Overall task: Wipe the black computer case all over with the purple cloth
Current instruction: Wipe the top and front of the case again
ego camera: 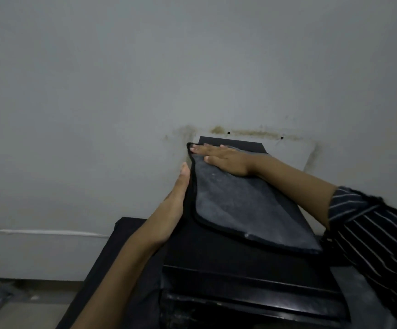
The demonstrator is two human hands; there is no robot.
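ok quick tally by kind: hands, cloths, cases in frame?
hands: 2 (left hand, right hand)
purple cloth: 1
black computer case: 1
total: 4

The cloth (235, 203) covers much of the computer case (216, 257) top; its front is cropped below; the left hand (176, 198) hides its own fingers.

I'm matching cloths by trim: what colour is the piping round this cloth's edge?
Black piping borders the greyish-purple cloth; the head view shows it best.
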